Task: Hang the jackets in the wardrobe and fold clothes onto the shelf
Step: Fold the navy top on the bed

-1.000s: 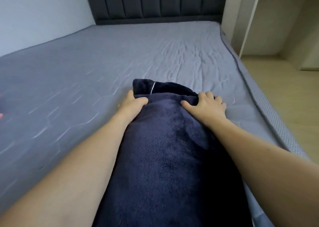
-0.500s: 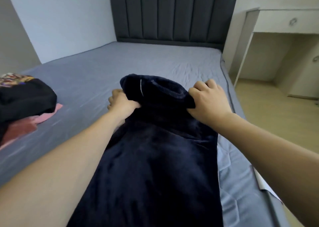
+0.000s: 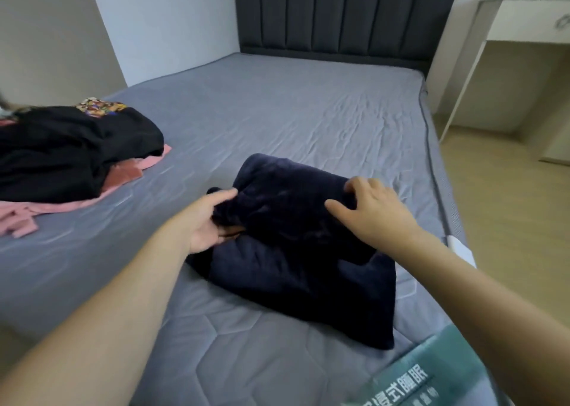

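Two hands work the folded navy fleece (image 3: 296, 251) near the bed's (image 3: 277, 112) right edge: left hand (image 3: 212, 220) grips its side, right hand (image 3: 374, 211) rests loose on top; black clothes (image 3: 71, 146) sit far left.

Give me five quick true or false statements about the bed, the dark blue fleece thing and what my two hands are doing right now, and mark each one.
1. The navy fleece garment lies folded on the grey mattress. True.
2. The left hand holds a clothes hanger. False: it grips the garment's left edge, thumb on top.
3. The right hand rests on top of the garment, fingers spread. True.
4. The pile of black and pink clothes sits on the floor by the desk. False: it lies on the mattress, to the left of the navy garment.
5. The dark padded headboard stands at the far end of the bed. True.
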A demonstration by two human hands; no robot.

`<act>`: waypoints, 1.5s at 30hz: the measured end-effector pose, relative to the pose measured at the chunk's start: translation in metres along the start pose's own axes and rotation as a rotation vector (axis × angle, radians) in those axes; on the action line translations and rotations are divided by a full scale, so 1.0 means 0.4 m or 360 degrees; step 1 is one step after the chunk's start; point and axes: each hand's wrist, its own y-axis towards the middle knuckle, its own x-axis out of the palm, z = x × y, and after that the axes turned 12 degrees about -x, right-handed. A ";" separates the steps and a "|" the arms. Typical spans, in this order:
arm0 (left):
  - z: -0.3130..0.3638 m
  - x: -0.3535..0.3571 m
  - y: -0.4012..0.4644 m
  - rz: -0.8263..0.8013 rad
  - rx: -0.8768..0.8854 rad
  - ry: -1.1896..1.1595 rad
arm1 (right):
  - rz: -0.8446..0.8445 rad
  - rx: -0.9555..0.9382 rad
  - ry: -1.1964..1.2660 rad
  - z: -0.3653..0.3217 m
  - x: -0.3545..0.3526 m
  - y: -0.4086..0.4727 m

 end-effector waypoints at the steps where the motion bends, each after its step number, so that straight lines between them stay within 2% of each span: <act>1: 0.001 0.020 0.001 0.0076 0.0038 0.0073 | -0.0062 0.0256 -0.0058 0.015 0.007 0.000; 2: 0.006 0.042 0.003 0.0163 0.0080 0.0100 | -0.0131 0.0499 0.0040 0.027 0.011 -0.004; 3: 0.010 0.063 0.001 0.0248 0.0122 0.0102 | -0.0170 0.0714 0.0296 0.031 0.015 -0.010; 5: 0.014 0.101 -0.017 0.0381 0.0189 0.0098 | -0.0185 0.1020 0.1054 0.020 0.018 -0.023; 7: 0.030 0.126 -0.051 0.0395 0.0229 -0.0008 | -0.0136 0.1107 0.1607 0.012 0.009 -0.036; 10: 0.085 0.112 -0.121 0.0263 0.0266 -0.0321 | -0.0088 0.0948 0.1883 0.037 -0.038 -0.056; 12: 0.076 0.089 -0.160 0.0268 0.0183 -0.0237 | -0.0332 0.0782 0.1750 0.055 -0.064 -0.093; 15: -0.025 0.049 -0.179 0.0443 -0.0180 0.0401 | -0.0881 0.0691 0.1079 0.063 -0.056 -0.155; 17: -0.076 0.027 -0.169 0.0749 -0.0226 0.0828 | -0.1167 0.0683 0.0783 0.048 -0.057 -0.145; 19: -0.071 0.015 -0.145 0.1224 0.0008 0.1159 | -0.1242 0.0545 0.0322 0.038 -0.075 -0.102; 20: -0.050 0.022 -0.135 0.1405 0.0234 0.1343 | -0.1233 0.0449 0.0034 0.033 -0.089 -0.077; 21: -0.027 0.044 -0.126 0.1467 0.0500 0.1489 | -0.1202 0.0373 -0.0170 0.027 -0.100 -0.055; 23: 0.013 0.114 -0.100 0.1295 0.0875 0.1619 | -0.1175 0.0303 -0.0281 0.025 -0.108 -0.017; 24: 0.021 0.150 -0.084 0.1172 0.0932 0.1706 | -0.1139 0.0306 -0.0235 0.030 -0.114 0.003; 27: -0.052 0.200 -0.019 0.0802 0.0758 0.2126 | -0.0791 0.0337 -0.0129 0.047 -0.108 0.098; 30: -0.188 0.155 0.023 0.0702 0.0686 0.2483 | -0.0342 0.0148 -0.0033 0.034 -0.013 0.140; 32: -0.211 0.126 0.027 0.0687 0.0625 0.2451 | -0.0186 0.0075 -0.0102 0.037 0.116 0.062; 35: -0.178 0.140 0.002 0.0600 0.0506 0.2417 | -0.0116 0.0230 -0.0013 0.080 0.238 -0.047; 37: -0.138 0.181 -0.010 0.0729 0.0584 0.2277 | -0.0057 0.0222 -0.0004 0.105 0.254 -0.040; 41: 0.014 0.295 0.020 0.1094 0.1064 0.1868 | 0.0046 0.0191 -0.0082 0.106 0.265 -0.035; 43: 0.030 0.287 0.065 0.1110 0.0943 0.1912 | 0.0032 0.0234 -0.0033 0.114 0.271 -0.042; 45: -0.026 0.229 0.108 0.1077 0.0470 0.2015 | 0.0032 0.0375 0.0078 0.124 0.272 -0.039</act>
